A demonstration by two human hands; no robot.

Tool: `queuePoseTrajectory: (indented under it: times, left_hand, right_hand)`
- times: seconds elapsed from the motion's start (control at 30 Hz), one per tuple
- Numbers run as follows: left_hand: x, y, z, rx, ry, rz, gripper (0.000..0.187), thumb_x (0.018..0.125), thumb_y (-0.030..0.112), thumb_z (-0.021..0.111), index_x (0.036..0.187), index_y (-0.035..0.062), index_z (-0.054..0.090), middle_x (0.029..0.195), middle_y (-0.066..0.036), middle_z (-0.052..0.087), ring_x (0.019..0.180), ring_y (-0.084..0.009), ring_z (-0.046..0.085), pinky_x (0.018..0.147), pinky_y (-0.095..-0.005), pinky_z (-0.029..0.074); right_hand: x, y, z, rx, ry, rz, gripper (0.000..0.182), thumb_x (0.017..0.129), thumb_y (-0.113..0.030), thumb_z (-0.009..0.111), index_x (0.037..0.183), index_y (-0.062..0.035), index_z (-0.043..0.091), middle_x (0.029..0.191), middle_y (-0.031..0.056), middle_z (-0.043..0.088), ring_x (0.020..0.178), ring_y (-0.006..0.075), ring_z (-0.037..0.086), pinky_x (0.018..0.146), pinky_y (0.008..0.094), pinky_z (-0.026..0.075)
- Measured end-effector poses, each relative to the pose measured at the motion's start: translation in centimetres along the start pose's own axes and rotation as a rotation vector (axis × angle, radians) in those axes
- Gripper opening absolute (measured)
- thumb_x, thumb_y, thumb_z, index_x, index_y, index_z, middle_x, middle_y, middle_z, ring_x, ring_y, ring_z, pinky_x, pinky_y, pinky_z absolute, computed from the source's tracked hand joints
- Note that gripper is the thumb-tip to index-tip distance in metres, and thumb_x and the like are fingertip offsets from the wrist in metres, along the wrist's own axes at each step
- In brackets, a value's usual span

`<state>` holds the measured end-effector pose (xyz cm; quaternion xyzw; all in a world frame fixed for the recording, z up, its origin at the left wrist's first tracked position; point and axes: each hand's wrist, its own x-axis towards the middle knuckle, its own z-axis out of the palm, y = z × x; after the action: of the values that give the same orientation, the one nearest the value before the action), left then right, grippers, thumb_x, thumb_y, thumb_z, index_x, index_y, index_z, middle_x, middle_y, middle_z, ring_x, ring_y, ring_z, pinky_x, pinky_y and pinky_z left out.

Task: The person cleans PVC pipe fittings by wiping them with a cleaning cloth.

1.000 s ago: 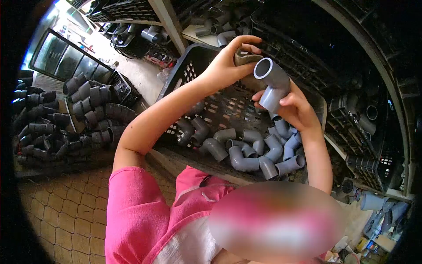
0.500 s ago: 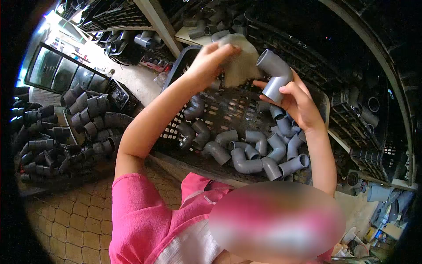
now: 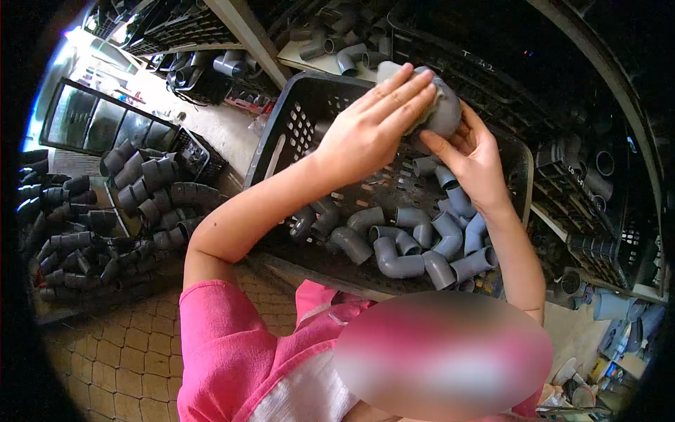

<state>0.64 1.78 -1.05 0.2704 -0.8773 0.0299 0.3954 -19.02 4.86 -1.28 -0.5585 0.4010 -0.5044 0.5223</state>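
Left hand: laid flat over a grey pipe elbow, fingers stretched long and close together, pressing a pale cloth against the fitting.
Right hand: cups the pipe elbow from below and behind, fingers curled around it, thumb up along its side.
Pipe elbow, position: held in the air between both hands, above the far end of the black crate; mostly hidden by the left hand and the cloth.
Cloth: caught between left palm and elbow; only an edge shows past the fingertips.
Crate contents: a loose pile of grey elbows lies on the perforated floor, nearest the person; the far half of the floor is mostly bare.
Surroundings: stacked dark elbows lie to the left on the paved floor; further fittings sit in crates on the shelf to the right.
Progress, as judged: one elbow is under the cloth; the pile in the crate appears to remain. Which pieces are already wiped cannot be told.
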Motion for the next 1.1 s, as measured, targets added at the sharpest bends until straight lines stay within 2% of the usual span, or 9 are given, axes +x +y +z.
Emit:
queuePoseTrajectory:
  times: [0.03, 0.13, 0.17, 0.27, 0.53, 0.6, 0.8, 0.97, 1.1]
  left_hand:
    - [0.4, 0.6, -0.1, -0.032, 0.039, -0.023, 0.059, 0.073, -0.009, 0.054, 0.131, 0.0039, 0.058, 0.140, -0.019, 0.053, 0.128, -0.0342, 0.053, 0.104, -0.0424, 0.046]
    - [0.7, -0.2, -1.3, 0.129, -0.005, 0.092, 0.051, 0.075, -0.003, 0.059, 0.126, 0.0047, 0.062, 0.138, -0.018, 0.055, 0.118, -0.0325, 0.060, 0.094, -0.0399, 0.051]
    - [0.3, -1.2, -0.7, 0.167, 0.066, 0.092, 0.058, 0.073, 0.003, 0.063, 0.130, 0.0129, 0.061, 0.136, -0.011, 0.056, 0.109, -0.0238, 0.061, 0.085, -0.0357, 0.051]
    - [0.5, -1.0, -1.0, 0.091, 0.160, -0.092, 0.055, 0.074, 0.000, 0.062, 0.128, 0.0118, 0.063, 0.109, -0.013, 0.058, 0.088, -0.0276, 0.063, 0.072, -0.0350, 0.054]
    - [0.0, 0.5, -0.6, 0.045, 0.052, 0.062, 0.059, 0.078, 0.003, 0.061, 0.137, 0.0086, 0.056, 0.109, -0.013, 0.056, 0.091, -0.0290, 0.062, 0.079, -0.0357, 0.055]
    - [0.2, -0.1, -0.8, 0.058, 0.074, -0.083, 0.059, 0.076, 0.000, 0.061, 0.135, 0.0043, 0.056, 0.110, -0.014, 0.056, 0.094, -0.0296, 0.062, 0.082, -0.0364, 0.054]
    - [-0.3, 1.4, -1.0, 0.081, 0.069, 0.035, 0.057, 0.076, 0.003, 0.062, 0.134, 0.0031, 0.057, 0.107, -0.013, 0.056, 0.090, -0.0261, 0.063, 0.077, -0.0334, 0.056]
    - [0.3, 0.2, -1.2, 0.156, 0.089, -0.112, 0.058, 0.074, -0.001, 0.060, 0.132, 0.0047, 0.058, 0.106, -0.012, 0.055, 0.089, -0.0263, 0.063, 0.076, -0.0344, 0.056]
    - [0.0, 1.3, -1.5, 0.143, 0.084, -0.055, 0.061, 0.072, -0.003, 0.061, 0.133, 0.0030, 0.057, 0.106, -0.014, 0.056, 0.086, -0.0270, 0.064, 0.073, -0.0351, 0.056]
  right_hand:
    - [0.1, 0.1, -0.1, 0.014, 0.002, -0.007, 0.065, 0.083, -0.008, 0.079, 0.136, 0.0046, 0.044, 0.127, 0.0120, 0.059, 0.115, 0.0183, 0.058, 0.102, 0.0339, 0.046]
    - [0.3, -0.1, -0.3, 0.050, 0.000, -0.003, 0.063, 0.083, -0.008, 0.078, 0.136, 0.0047, 0.045, 0.127, 0.0117, 0.060, 0.115, 0.0180, 0.058, 0.102, 0.0336, 0.046]
    - [0.3, -0.6, -0.4, 0.059, -0.009, 0.014, 0.063, 0.083, -0.008, 0.078, 0.136, 0.0046, 0.046, 0.126, 0.0115, 0.060, 0.115, 0.0180, 0.058, 0.102, 0.0335, 0.046]
    - [0.2, -1.6, -0.4, 0.062, -0.044, 0.042, 0.062, 0.083, -0.007, 0.078, 0.135, 0.0045, 0.047, 0.127, 0.0113, 0.060, 0.115, 0.0176, 0.058, 0.102, 0.0331, 0.046]
    - [0.0, -0.7, -0.6, -0.046, -0.081, 0.026, 0.070, 0.081, -0.004, 0.079, 0.141, 0.0037, 0.043, 0.132, 0.0117, 0.058, 0.117, 0.0164, 0.057, 0.102, 0.0325, 0.046]
    - [0.2, -0.9, -0.5, -0.079, -0.077, -0.049, 0.073, 0.080, -0.003, 0.079, 0.143, 0.0027, 0.042, 0.133, 0.0121, 0.058, 0.117, 0.0159, 0.057, 0.102, 0.0323, 0.046]
    - [0.2, -1.0, -0.9, -0.166, -0.114, -0.077, 0.081, 0.078, 0.010, 0.074, 0.149, -0.0066, 0.039, 0.138, 0.0099, 0.054, 0.120, 0.0165, 0.055, 0.103, 0.0327, 0.046]
    - [0.0, -1.2, -0.6, -0.260, -0.062, -0.135, 0.078, 0.078, 0.012, 0.072, 0.147, -0.0085, 0.042, 0.139, 0.0094, 0.053, 0.121, 0.0160, 0.054, 0.104, 0.0323, 0.046]
    - [-0.4, -1.3, -0.4, -0.390, -0.033, -0.208, 0.076, 0.076, 0.015, 0.071, 0.144, -0.0099, 0.048, 0.138, 0.0093, 0.054, 0.118, 0.0158, 0.055, 0.103, 0.0320, 0.046]
